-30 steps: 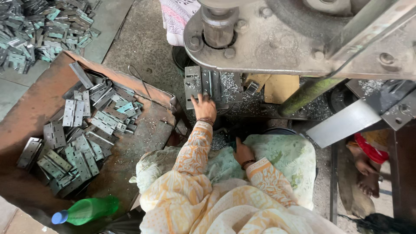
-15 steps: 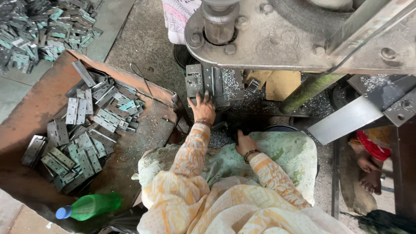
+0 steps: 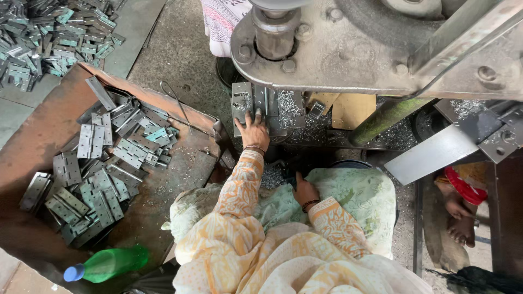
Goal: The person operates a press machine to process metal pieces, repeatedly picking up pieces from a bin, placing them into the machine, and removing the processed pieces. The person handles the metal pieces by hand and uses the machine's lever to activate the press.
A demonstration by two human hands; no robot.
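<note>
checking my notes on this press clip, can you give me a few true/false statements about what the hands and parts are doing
1. The left hand rests on the metal plate under the press. True.
2. The right hand holds the green bottle. False: it rests low on the green cloth; the bottle lies apart on the floor.
3. A pile of hinges lies in the rusty tray to the left. True.
4. The bottle has a red cap. False: the cap is blue.
5. Metal chips lie around the press bed. True.
</note>
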